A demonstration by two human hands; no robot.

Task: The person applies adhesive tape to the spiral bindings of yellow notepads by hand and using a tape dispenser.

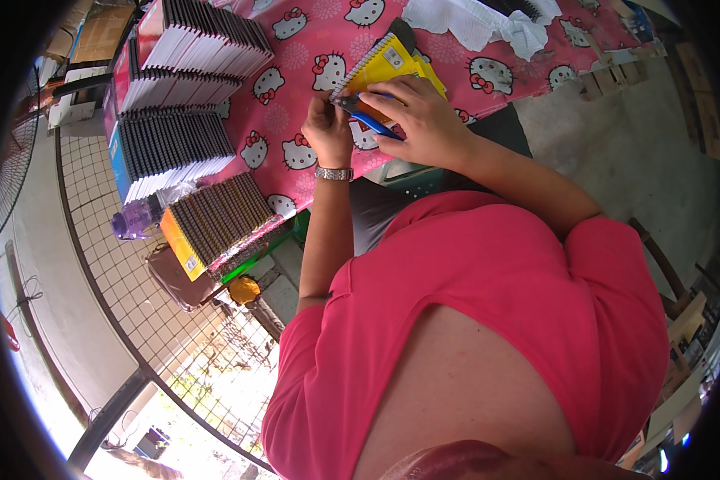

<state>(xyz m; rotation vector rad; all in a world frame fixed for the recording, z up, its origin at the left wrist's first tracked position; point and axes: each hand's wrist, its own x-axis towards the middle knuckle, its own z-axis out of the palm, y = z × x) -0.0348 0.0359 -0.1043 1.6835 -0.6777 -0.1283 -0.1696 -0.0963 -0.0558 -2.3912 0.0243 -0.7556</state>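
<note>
A yellow spiral notebook (pixel 376 70) lies at an angle on the table, its wire coil along the left edge. At the near end of that coil my left hand (pixel 329 134) is closed, thumb and fingers pinched on the notebook's corner; the fingertips are partly hidden. My right hand (pixel 424 120) grips blue-handled wire cutters (pixel 374 125), whose jaws meet the coil end beside my left fingers. Part of the right palm covers the lower half of the notebook. A dark object (pixel 402 34) pokes out behind the notebook's far end.
Stacks of black-coiled notebooks (pixel 176 148) stand along the table's left side, with a brown-coiled yellow stack (pixel 220 220) nearest me. A purple bottle (pixel 136 218) is beside them. Crumpled white paper (pixel 488 24) lies at the far side of the pink cartoon-print tablecloth (pixel 296 180).
</note>
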